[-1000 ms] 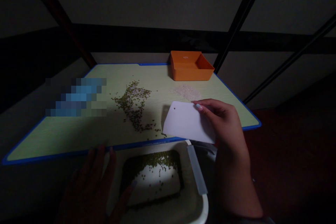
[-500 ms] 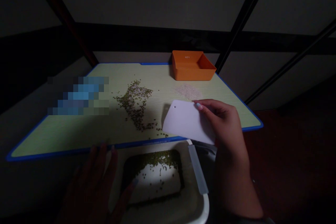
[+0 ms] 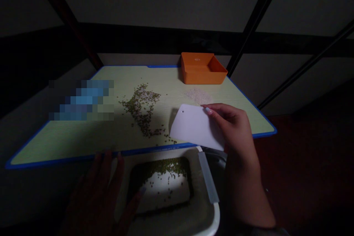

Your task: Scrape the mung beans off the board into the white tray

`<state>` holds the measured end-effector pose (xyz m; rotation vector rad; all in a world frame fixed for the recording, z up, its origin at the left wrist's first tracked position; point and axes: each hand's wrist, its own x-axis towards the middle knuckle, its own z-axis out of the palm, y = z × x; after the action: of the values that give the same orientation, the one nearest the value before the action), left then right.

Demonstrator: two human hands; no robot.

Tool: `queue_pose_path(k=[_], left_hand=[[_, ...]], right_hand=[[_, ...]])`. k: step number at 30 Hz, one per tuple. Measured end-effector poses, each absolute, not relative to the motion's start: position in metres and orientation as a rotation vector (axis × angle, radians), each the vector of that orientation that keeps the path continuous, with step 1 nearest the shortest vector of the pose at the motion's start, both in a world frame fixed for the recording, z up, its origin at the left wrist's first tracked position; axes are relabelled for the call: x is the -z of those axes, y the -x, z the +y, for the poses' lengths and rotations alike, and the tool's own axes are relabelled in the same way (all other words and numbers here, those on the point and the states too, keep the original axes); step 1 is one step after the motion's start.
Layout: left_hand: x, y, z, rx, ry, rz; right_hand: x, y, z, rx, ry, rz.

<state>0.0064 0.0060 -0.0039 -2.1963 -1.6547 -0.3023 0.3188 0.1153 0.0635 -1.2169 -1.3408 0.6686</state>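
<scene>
My right hand (image 3: 235,127) is closed on a white plastic scraper card (image 3: 195,127), held just above the front edge of the pale green board (image 3: 83,140). My left hand (image 3: 99,191) grips the left rim of a white tub (image 3: 204,214) held below the board's edge, thumb inside. Green beans (image 3: 163,167) lie in the tub. A streak of green beans mixed with white grains (image 3: 142,108) lies on the board left of the card. A small pile of white rice (image 3: 197,96) sits behind the card.
An orange box (image 3: 201,68) stands at the board's far edge. The board has a blue rim. A blurred blue patch (image 3: 83,99) covers its left part. Dark beams cross the dim wall behind. Dark red floor lies to the right.
The card and my right hand have shifted slightly left and away. The tub and my left hand stay nearly still.
</scene>
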Motion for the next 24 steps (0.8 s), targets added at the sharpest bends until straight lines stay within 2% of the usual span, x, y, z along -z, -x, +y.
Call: queue_pose_path(k=[24], left_hand=[[0.0048, -0.006, 0.0038, 0.329, 2.188, -1.673]], right_hand=[[-0.0596, -0.3145, 0.1167, -0.618, 1.221, -1.346]])
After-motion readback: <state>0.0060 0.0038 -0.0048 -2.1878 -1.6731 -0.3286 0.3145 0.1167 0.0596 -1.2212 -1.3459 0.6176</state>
